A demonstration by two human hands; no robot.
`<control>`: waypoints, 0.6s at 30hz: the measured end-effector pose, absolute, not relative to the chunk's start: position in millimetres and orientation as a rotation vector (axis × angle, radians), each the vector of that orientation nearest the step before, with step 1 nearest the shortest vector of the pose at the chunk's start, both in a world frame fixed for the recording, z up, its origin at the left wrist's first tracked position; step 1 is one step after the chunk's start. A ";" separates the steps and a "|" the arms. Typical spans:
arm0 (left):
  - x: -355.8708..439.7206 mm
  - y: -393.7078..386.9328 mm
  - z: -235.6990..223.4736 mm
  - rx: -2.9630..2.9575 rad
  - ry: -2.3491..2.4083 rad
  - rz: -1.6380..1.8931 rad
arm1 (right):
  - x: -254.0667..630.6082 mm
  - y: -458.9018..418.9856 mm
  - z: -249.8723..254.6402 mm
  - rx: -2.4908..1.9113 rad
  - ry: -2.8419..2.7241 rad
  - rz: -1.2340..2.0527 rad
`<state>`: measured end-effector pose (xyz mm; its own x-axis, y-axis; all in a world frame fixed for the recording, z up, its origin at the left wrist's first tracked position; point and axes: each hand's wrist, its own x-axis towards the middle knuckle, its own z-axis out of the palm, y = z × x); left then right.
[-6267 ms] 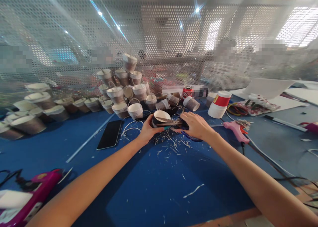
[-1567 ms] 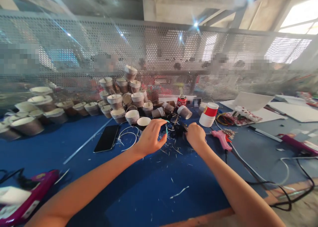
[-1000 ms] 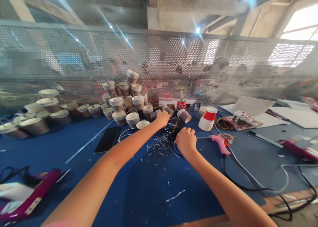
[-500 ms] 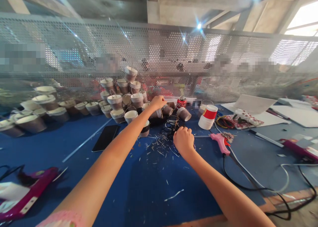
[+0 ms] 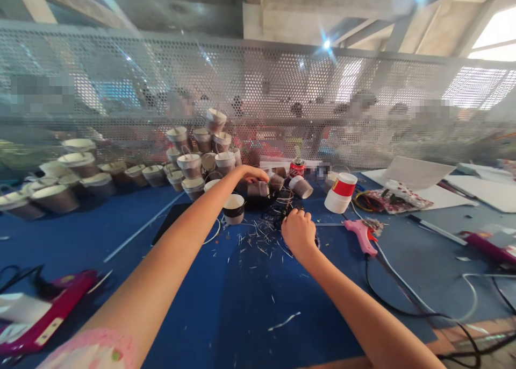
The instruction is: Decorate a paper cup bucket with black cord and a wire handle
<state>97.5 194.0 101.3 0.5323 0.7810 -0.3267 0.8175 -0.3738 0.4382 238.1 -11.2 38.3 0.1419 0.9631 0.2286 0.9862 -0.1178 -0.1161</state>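
My left hand (image 5: 255, 173) reaches to the back middle of the table, fingers stretched out and bent slightly down. It is just above a small brown and white cup (image 5: 258, 189) lying on its side; whether the fingertips touch it I cannot tell. My right hand (image 5: 299, 228) is curled shut at the table's middle, over a blue-edged item mostly hidden beneath it. What it grips is hidden. Black cords (image 5: 276, 213) lie beside its fingers. An upright cup with a black band (image 5: 234, 210) stands below my left wrist. Another cup (image 5: 301, 187) lies tipped beyond my right hand.
Stacked cups with thin handles (image 5: 189, 165) rise at the back left, before a perforated metal screen (image 5: 274, 89). A red can (image 5: 297, 168), a red-and-white cup (image 5: 341, 192) and a pink glue gun (image 5: 362, 237) stand or lie rightward. White scraps (image 5: 258, 240) litter the middle.
My left hand has gone from a closed, raised pose to stretched fingers lowered over the lying cup. The black-banded cup shows more fully. My right hand stays in place; the view has shifted slightly.
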 end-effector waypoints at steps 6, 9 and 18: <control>99.6 194.1 94.6 2.341 1.138 -0.232 | 237.0 -10.2 36.0 -2.171 -1.915 -0.137; 98.8 194.1 103.6 2.441 1.168 -0.140 | 237.3 -9.9 36.0 -2.177 -1.914 -0.130; 82.4 215.0 158.2 2.493 1.795 0.587 | 236.7 -8.2 34.4 -2.177 -1.914 -0.127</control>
